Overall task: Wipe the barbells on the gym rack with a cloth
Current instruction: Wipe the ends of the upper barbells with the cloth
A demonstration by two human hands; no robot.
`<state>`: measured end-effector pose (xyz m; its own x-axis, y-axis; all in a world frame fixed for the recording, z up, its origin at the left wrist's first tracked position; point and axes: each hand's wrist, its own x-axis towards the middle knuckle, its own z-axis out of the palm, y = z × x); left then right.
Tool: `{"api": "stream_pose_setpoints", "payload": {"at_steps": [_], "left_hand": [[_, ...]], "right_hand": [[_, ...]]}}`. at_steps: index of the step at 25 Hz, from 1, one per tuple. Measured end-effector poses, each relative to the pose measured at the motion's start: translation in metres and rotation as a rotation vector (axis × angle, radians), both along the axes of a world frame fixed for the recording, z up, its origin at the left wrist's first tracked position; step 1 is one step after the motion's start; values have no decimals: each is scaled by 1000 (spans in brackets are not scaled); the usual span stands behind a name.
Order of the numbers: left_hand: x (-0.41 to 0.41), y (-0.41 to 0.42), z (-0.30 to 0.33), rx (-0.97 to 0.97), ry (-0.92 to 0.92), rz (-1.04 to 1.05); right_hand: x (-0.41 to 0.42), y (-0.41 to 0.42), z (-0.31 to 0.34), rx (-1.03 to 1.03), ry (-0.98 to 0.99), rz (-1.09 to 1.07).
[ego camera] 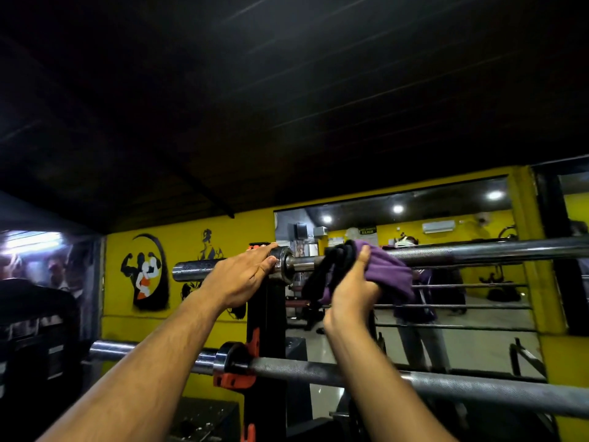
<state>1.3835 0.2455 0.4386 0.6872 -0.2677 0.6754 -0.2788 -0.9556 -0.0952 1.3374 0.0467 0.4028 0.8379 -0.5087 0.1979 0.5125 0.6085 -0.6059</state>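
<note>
An upper steel barbell (478, 252) lies across the black rack upright (266, 317) at head height. My left hand (245, 275) grips it at the collar, where the sleeve meets the shaft. My right hand (353, 285) holds a purple and black cloth (387, 275) wrapped over the shaft just right of the collar. A lower barbell (382, 378) rests on an orange hook below, with both of my forearms crossing in front of it.
A yellow wall (188, 247) with painted bodybuilder figures stands behind the rack. A large mirror (430, 224) to the right reflects the gym and a person. Dark equipment (35, 330) stands at the left. Weight plates sit low at the right.
</note>
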Motion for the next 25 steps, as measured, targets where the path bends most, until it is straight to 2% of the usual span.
{"api": "stream_pose_setpoints", "payload": {"at_steps": [3,6,8,10,12,13,15,16,17,18,19,20,22,23,24,25], "left_hand": [[-1,1,1,-4,13,-8],[0,3,2,-13,24,-16],[1,3,1,-15,19,-23],[0,3,4,-33,28,-46],[-1,7,7,-95,82,-93],[-2,10,7,-127,100,-121],[-1,17,4,-155,75,-140],[-1,19,1,-169,46,-130],[-2,19,-1,-191,23,-118],[-1,19,-3,-212,11,-112],[0,17,-3,-226,4,-116],[2,17,-3,-228,2,-124],[4,18,-2,-200,1,-129],[5,19,-2,-194,1,-128],[7,21,-3,-195,5,-123],[8,22,-3,-192,1,-124]], "right_hand": [[15,14,-12,-196,14,99],[12,-6,-33,-428,26,210],[-7,-17,-48,-620,-19,191],[-25,-21,-50,-758,-243,41],[-24,-22,-33,-952,-648,-202],[-17,-21,-17,-1071,-773,-328],[12,-19,19,-1381,-817,-670],[27,-16,31,-1610,-771,-849],[37,-11,40,-1857,-680,-963],[43,-8,47,-2049,-579,-968],[46,-7,56,-2136,-501,-852],[47,-8,68,-2137,-430,-654],[53,-14,94,-2060,-250,-187],[59,-18,106,-2015,-156,-26],[63,-20,115,-1991,-67,70],[66,-20,121,-1988,0,79]]}}
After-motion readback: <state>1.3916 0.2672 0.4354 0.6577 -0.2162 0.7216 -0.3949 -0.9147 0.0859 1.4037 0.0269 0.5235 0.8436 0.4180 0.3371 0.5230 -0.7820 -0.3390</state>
